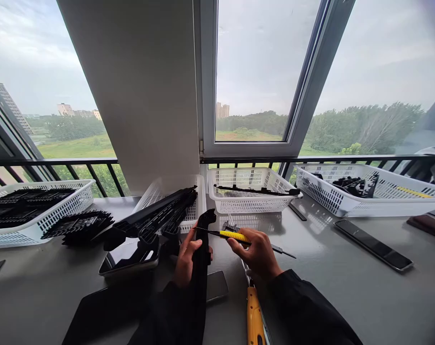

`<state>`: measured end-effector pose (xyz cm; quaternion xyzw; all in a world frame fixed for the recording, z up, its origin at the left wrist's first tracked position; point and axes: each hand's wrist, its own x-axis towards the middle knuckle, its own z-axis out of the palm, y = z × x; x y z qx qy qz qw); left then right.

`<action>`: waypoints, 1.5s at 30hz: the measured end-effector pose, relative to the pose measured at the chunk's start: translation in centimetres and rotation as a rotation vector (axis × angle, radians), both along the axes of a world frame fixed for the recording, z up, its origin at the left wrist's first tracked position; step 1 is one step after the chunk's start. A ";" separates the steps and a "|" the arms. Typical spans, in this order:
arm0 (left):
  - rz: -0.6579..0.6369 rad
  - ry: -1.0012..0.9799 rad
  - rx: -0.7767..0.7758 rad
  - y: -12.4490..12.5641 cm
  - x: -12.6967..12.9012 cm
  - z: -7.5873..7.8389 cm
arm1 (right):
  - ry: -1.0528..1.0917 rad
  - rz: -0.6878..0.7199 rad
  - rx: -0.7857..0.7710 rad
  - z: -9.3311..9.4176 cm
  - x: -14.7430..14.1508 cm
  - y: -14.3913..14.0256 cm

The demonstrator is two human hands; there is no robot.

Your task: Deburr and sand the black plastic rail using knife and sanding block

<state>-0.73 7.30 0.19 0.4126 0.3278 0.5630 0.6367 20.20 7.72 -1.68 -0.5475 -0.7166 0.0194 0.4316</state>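
My left hand (187, 256) grips a long black plastic part (202, 268) that stands on end between my arms. My right hand (256, 251) holds a thin tool with a yellow handle (235, 235), its tip pointing left against the upper end of the black part. A yellow-handled tool (254, 316) lies on the grey table (347, 292) just under my right wrist.
Several white mesh baskets hold black parts: far left (41, 211), centre left (156, 191), centre (249, 196), right (364, 191). A loose pile of black parts (79, 227) and a small metal tray (129, 261) sit left. A phone (373, 244) lies at right.
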 end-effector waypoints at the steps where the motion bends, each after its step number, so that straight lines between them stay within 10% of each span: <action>1: 0.003 -0.002 0.001 0.0 0.0 0.0 | 0.000 -0.001 0.002 -0.1 0.0 0.0; 45: 0.062 0.037 0.001 -0.7 0.4 0.4 | 0.055 -0.068 0.003 0.1 -0.4 -0.1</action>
